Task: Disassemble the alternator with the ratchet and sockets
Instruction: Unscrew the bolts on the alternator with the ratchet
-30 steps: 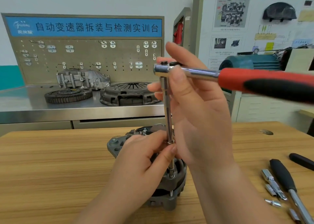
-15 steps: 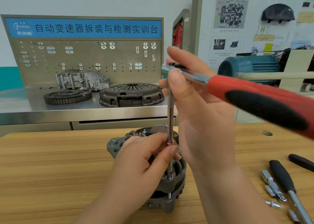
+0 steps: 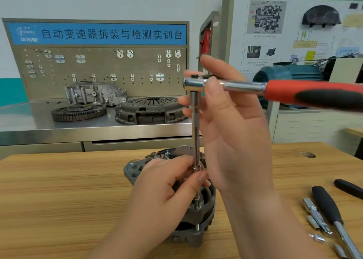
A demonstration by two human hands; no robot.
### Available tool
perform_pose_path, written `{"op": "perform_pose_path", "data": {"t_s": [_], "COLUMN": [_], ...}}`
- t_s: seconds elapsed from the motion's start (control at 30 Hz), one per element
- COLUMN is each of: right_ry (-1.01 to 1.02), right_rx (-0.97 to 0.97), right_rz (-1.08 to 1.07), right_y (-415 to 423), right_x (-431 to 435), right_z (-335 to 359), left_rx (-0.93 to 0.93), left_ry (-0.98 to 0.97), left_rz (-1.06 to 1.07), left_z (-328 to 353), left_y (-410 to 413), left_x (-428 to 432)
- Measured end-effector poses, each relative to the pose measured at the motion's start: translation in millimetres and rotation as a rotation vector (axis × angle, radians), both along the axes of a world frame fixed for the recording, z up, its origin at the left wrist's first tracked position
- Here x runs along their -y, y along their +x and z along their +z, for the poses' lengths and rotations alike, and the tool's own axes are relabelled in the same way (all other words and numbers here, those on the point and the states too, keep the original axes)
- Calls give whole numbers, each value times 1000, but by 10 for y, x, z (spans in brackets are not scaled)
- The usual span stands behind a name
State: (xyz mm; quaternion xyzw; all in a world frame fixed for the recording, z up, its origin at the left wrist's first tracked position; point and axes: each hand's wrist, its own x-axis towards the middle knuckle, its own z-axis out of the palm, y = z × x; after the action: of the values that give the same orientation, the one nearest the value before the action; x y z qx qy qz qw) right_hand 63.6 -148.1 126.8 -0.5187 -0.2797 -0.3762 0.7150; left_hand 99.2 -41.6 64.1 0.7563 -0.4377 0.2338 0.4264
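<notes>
Left hand (image 3: 157, 195) seemingly touches alternator (image 3: 189, 237); right hand (image 3: 233, 136) above.

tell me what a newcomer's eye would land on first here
The red-and-black ratchet cutting across the upper right, its head held by the right hand, grabs attention first. From it a long extension bar drops straight down into the grey alternator at centre on the wooden table, where the left hand pinches the bar's lower end. Behind, a blue sign tops a pegboard.

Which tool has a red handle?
The shiny metal ratchet held up by the right hand. The two tools lying on the wooden table have plain black handles.
</notes>
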Motion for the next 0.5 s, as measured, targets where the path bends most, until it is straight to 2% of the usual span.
{"op": "perform_pose_path", "data": {"t_s": [0.07,0.33,0.43,0.5], "right_ry": [-69,94,82,41], "right_rx": [37,-109,-103,-62], "right_rz": [-102,232,249,170], "right_y": [7,46,44,37], "right_x": [-11,51,45,33], "right_z": [-12,-9,-3,-1], "left_rx": [5,65,80,43], "left_ry": [-2,-13,-5,-14], "left_rz": [-10,-61,-41,-32], "left_z": [-2,29,44,26], "left_y": [9,2,-5,7], "left_x": [0,2,-4,-4]}}
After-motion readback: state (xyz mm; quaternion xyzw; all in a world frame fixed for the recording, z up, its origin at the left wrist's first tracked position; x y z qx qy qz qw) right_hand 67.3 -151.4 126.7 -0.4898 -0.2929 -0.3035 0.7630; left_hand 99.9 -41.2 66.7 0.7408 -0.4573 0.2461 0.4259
